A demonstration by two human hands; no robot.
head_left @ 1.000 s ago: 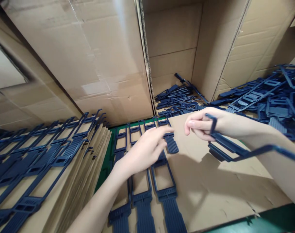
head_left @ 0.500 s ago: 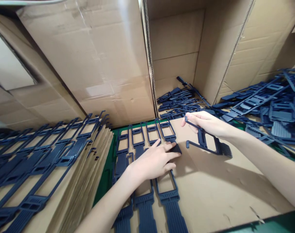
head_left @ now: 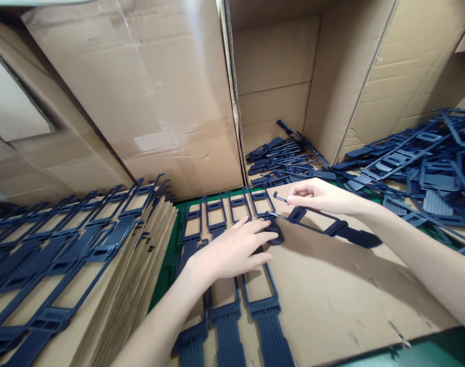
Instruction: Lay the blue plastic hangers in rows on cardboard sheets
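Slanting from the pinched fingers of the right hand, a hook-pronged dark-blue plastic frame hangs over a tan cardboard sheet; the left hand, fingers spread, lies over matching frames, with a tangled dark-blue heap farther right

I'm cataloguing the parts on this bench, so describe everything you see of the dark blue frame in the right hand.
The dark blue frame looks like moulded plastic: two slim rails, the upper ending in a small hook, two crosspieces with an open window between, and a solid panel at the other end. The right hand pinches its upper rail near the hook, over the cardboard sheet. The rail ends point toward the picture's left, the panel right. Whether the panel touches the sheet is unclear.
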